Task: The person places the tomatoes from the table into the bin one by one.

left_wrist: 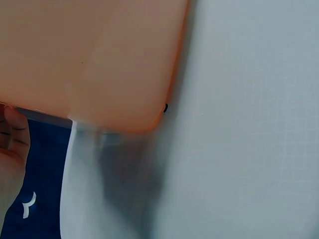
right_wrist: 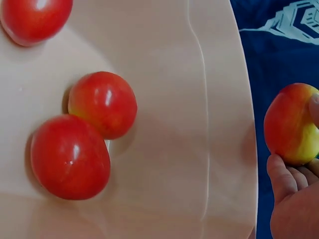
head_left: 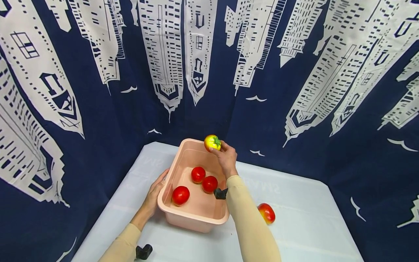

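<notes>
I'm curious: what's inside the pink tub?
Three red fruits lie in the tub. In the head view, the right hand and sleeve hide part of its right side.

A curtained-off tabletop recording space; whether it belongs to a home, lab or studio cannot be told. Dark navy fabric [head_left: 222, 105] is surrounding a white-covered table [head_left: 301, 214]. Printed white skyscrapers [head_left: 162, 43] are pointing upside down across it, with small white gulls [head_left: 256, 98] dotting the blue. Black fittings [head_left: 144, 251] are sitting at both sleeved wrists.
</notes>
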Action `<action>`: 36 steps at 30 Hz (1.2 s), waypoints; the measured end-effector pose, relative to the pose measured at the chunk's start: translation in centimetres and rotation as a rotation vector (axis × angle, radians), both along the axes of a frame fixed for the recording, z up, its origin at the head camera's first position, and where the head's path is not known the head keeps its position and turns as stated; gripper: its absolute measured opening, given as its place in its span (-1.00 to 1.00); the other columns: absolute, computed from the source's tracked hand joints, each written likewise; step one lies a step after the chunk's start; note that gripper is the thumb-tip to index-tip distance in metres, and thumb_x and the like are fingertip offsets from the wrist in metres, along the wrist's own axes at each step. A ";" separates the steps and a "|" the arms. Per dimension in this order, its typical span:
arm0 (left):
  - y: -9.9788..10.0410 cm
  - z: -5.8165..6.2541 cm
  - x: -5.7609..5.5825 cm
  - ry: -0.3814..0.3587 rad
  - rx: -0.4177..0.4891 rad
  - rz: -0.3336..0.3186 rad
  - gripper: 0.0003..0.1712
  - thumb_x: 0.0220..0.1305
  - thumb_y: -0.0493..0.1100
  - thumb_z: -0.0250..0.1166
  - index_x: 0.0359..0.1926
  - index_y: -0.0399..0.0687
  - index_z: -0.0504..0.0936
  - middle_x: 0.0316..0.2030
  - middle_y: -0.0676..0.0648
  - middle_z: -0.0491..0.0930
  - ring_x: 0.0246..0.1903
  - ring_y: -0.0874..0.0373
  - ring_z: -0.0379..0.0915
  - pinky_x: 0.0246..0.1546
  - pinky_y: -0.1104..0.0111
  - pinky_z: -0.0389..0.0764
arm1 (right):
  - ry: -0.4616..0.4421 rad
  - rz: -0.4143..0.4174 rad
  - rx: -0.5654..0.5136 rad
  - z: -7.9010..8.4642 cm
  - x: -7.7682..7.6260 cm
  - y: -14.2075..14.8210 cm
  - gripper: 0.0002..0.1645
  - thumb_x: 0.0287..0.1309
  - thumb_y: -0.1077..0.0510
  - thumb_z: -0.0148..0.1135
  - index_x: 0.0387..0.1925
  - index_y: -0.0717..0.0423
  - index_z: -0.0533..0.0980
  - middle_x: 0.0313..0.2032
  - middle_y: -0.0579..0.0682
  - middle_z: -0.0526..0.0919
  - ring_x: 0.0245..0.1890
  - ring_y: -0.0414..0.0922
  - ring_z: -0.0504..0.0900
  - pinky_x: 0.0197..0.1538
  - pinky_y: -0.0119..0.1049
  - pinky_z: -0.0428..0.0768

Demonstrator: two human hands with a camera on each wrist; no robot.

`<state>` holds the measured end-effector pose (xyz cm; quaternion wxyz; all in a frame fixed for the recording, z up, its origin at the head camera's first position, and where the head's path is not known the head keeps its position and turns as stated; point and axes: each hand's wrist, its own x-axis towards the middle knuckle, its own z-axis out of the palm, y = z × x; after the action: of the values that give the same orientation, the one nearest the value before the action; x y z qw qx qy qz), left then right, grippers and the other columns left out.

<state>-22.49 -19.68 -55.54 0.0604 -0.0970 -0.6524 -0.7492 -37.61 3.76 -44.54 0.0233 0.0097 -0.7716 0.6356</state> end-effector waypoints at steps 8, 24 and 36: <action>-0.1 0.1 0.1 -0.004 -0.008 0.010 -0.39 0.46 -0.09 -0.25 0.51 0.09 0.10 0.52 -0.05 0.02 0.39 0.37 0.03 0.24 0.68 0.14 | 0.005 0.043 0.030 -0.9 1.0 -2.0 -0.28 0.05 0.14 0.44 0.28 0.10 0.44 0.19 0.05 0.58 0.19 -0.03 0.56 0.24 -0.21 0.50; -0.4 0.2 -0.2 -0.003 0.003 -0.006 -0.39 0.47 -0.10 -0.24 0.51 0.08 0.10 0.52 -0.06 0.02 0.38 0.39 0.06 0.24 0.67 0.16 | -0.052 0.187 0.114 -1.2 2.0 -3.3 -0.35 0.02 0.05 0.46 0.20 -0.08 0.52 0.11 -0.06 0.63 0.12 -0.04 0.58 0.17 -0.20 0.56; -0.2 0.1 -0.3 0.006 0.022 -0.017 -0.38 0.45 -0.13 -0.25 0.51 0.06 0.09 0.52 -0.09 0.01 0.41 0.28 0.01 0.24 0.69 0.13 | -0.073 0.176 0.146 -1.1 2.2 -2.9 -0.29 0.09 -0.01 0.40 0.28 0.03 0.45 0.24 0.02 0.54 0.24 0.01 0.52 0.25 -0.11 0.49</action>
<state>-22.82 -19.91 -55.48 0.0572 -0.1039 -0.6429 -0.7567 -35.43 0.84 -45.66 -0.0616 0.0561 -0.8124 0.5770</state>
